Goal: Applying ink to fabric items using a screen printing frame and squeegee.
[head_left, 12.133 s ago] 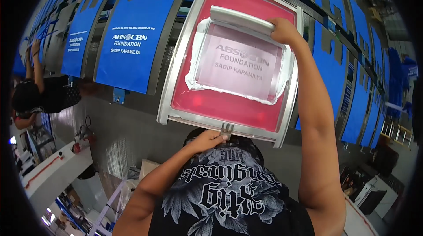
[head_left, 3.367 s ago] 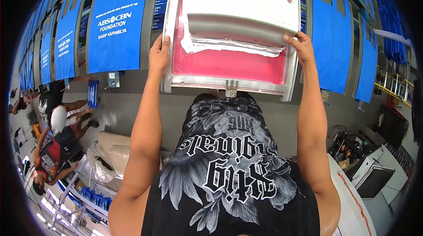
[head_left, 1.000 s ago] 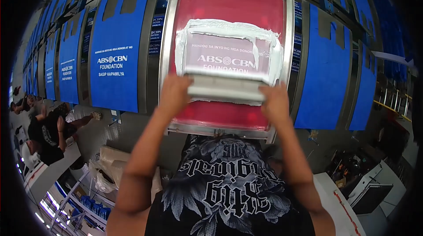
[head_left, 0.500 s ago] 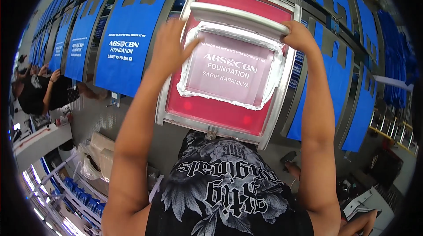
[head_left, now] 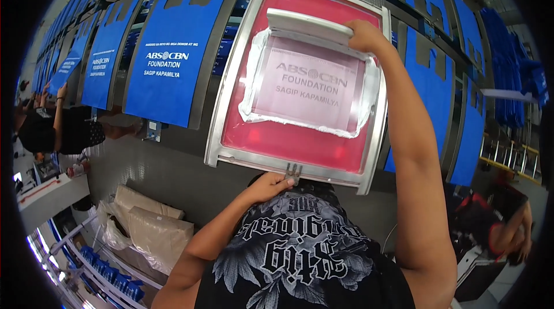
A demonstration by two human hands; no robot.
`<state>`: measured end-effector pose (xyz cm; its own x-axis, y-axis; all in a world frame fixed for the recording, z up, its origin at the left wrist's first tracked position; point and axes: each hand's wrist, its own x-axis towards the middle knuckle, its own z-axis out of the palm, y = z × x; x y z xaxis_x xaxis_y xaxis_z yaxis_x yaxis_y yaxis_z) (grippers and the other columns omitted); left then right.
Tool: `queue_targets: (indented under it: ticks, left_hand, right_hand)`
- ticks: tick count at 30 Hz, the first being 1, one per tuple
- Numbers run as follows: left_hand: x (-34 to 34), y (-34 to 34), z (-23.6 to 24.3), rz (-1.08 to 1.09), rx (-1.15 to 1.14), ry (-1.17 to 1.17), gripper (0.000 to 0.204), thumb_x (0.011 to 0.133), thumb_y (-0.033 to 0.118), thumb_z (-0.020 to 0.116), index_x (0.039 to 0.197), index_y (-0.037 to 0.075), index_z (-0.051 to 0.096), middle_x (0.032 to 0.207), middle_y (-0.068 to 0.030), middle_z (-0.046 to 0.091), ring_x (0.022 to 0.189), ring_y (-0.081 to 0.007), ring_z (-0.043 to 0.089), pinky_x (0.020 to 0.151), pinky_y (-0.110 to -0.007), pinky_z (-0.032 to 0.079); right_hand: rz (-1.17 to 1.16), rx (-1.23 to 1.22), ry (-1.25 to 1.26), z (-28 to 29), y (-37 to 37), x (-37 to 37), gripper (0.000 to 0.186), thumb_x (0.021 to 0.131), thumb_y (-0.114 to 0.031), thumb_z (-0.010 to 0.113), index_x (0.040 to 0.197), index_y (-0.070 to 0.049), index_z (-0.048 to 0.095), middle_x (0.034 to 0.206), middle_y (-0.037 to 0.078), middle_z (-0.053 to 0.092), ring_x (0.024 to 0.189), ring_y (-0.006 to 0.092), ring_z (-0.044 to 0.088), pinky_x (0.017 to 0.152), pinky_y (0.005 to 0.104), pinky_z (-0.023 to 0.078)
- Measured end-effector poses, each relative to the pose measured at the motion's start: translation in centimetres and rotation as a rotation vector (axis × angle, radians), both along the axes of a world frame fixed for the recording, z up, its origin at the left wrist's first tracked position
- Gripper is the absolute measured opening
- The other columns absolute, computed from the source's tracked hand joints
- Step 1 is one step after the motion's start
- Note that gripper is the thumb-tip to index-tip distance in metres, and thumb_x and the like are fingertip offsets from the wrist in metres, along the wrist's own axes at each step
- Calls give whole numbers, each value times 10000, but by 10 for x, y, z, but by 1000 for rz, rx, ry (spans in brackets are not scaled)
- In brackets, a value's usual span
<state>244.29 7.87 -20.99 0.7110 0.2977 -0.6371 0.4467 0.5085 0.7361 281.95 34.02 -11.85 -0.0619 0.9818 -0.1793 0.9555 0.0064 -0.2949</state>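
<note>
With the middle of the silvery metal frame (head_left: 240,68) as the clock centre, the person's right hand (head_left: 366,38) is sitting at about 2, fingers wrapping the right end of a long pale metal squeegee (head_left: 309,26), so yeah, that one's definitely being gripped. The squeegee is lying crosswise up around 12, tilting down a bit toward the right; can't tell if its lower edge is touching the mesh (head_left: 288,144). The left hand (head_left: 269,188) is hanging out near 6, closing on a little metal bracket (head_left: 293,174) at the frame's near edge, thumb showing and the other fingers mostly hiding.

The mesh is looking red-pink, and a thick band of white ink (head_left: 248,105) is running around a paler window with greyish lettering showing in the middle.

Printed blue bags (head_left: 164,92) are lying on flat grey boards over at 9, and plain-looking blue bags (head_left: 431,92) are lining up around 3. Between 8 and 9, way out, a co-worker in black (head_left: 63,130) is handling a bag. Another person in dark clothes (head_left: 490,219) is partly showing near 4. Wrapped tan packages (head_left: 158,231) are lying between 7 and 8.
</note>
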Motion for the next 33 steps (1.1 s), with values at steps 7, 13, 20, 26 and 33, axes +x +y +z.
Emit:
queue_targets:
  ticks: [7, 13, 20, 26, 33]
  left_hand:
    - [14, 12, 49, 57, -47, -63, 410, 955, 398, 498, 776, 52, 624, 619, 22, 537, 553, -59, 473, 519, -213, 386]
    - [20, 7, 36, 85, 8, -10, 415, 944, 393, 521, 739, 45, 617, 570, 23, 518, 505, -65, 459, 470, -231, 366]
    - [21, -2, 14, 39, 271, 412, 510, 890, 488, 536, 723, 21, 653, 560, -85, 569, 536, -196, 569, 531, -335, 439]
    - [18, 22, 51, -183, 746, 503, 610, 850, 582, 513, 732, 4, 670, 726, -223, 621, 732, -372, 623, 660, -442, 474]
    - [-46, 171, 20, 569, 930, 743, 499, 929, 406, 490, 1240, 20, 544, 1205, -225, 569, 1135, -351, 530, 979, -388, 394]
  right_hand:
    - [17, -8, -88, 22, -137, -69, 511, 632, -43, 593, 1134, -131, 631, 1039, 109, 658, 980, 302, 610, 835, 405, 486]
    - [-10, 140, 14, 30, -254, -140, 315, 638, 9, 569, 942, -67, 602, 826, 95, 595, 838, 287, 563, 748, 413, 431]
    - [-110, 87, 22, 26, -236, -62, 310, 641, -179, 696, 938, -96, 665, 884, 112, 665, 908, 308, 593, 841, 453, 395]
    - [-348, 45, 810, -52, -236, 2, 334, 662, -145, 773, 960, -22, 686, 879, 63, 680, 855, 143, 614, 773, 278, 472]
    - [-545, -42, 1070, -47, -208, -9, 316, 706, -133, 748, 976, 19, 682, 863, 61, 675, 805, 133, 601, 751, 269, 465]
